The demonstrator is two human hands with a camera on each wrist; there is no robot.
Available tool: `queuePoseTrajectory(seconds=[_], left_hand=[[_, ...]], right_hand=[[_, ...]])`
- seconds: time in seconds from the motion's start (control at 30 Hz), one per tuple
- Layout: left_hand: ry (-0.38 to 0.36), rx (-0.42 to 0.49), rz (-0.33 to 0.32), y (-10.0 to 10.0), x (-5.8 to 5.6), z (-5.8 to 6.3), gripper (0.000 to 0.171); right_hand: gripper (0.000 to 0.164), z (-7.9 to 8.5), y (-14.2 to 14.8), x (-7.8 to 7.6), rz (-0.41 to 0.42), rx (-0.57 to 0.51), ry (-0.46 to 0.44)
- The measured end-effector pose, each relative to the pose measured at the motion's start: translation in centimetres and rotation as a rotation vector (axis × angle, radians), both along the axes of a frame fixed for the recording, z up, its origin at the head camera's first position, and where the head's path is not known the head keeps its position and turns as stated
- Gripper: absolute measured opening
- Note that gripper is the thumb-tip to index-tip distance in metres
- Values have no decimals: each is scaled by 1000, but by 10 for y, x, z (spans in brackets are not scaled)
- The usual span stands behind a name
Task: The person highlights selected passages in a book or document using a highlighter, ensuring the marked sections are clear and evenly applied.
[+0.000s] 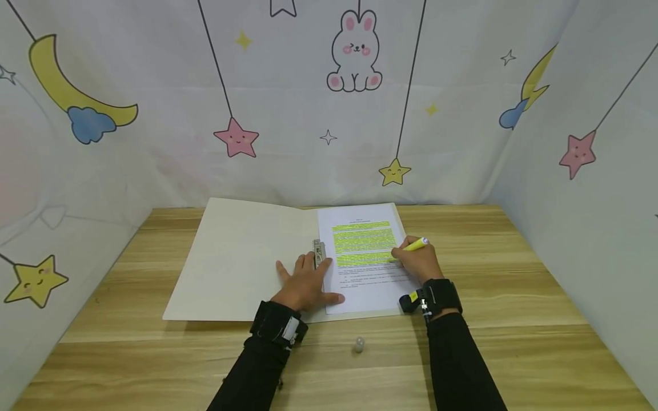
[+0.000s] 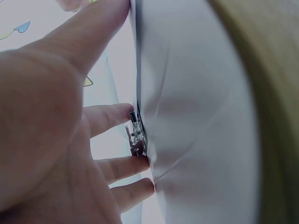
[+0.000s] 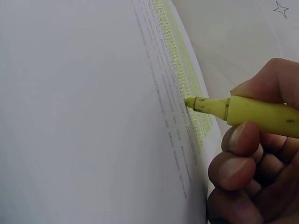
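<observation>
The printed page (image 1: 366, 299) lies in the open folder (image 1: 231, 262), its upper paragraphs (image 1: 364, 237) already yellow, the lower lines (image 1: 371, 277) unmarked. The grip of the right hand (image 1: 422, 262) pinches a yellow highlighter (image 1: 417, 244); the left hand (image 1: 302, 287) spreads wide, holding nothing, partly covering the metal clip (image 1: 318, 250). The wording's too small to read from here.

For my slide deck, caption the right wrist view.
Right hand holding an uncapped yellow highlighter at a partly highlighted page.
</observation>
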State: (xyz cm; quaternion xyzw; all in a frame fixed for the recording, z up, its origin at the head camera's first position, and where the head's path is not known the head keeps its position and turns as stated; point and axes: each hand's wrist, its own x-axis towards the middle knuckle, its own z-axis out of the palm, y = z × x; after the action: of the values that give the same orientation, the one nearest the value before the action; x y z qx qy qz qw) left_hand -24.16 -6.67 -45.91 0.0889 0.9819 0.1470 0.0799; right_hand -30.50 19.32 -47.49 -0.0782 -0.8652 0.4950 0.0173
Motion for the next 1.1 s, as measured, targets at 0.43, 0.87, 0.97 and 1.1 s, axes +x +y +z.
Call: queuePoseTrajectory(seconds=[0.43,0.87,0.97,1.1], left_hand=[[-2,-6,4,0,-1,-1,92],[-11,-6,2,-2,-1,-1,93],[-8,-5,1,-2,-2,-1,93],[-11,-7,-1,-1,-1,-1,93]], right_hand=[[19,2,0,1,-8,-15,-6],[20,3,1,1,-21,-8,-11],[19,3,2,2,-13,-9,-14],[18,2,4,2,-17,-1,-22]])
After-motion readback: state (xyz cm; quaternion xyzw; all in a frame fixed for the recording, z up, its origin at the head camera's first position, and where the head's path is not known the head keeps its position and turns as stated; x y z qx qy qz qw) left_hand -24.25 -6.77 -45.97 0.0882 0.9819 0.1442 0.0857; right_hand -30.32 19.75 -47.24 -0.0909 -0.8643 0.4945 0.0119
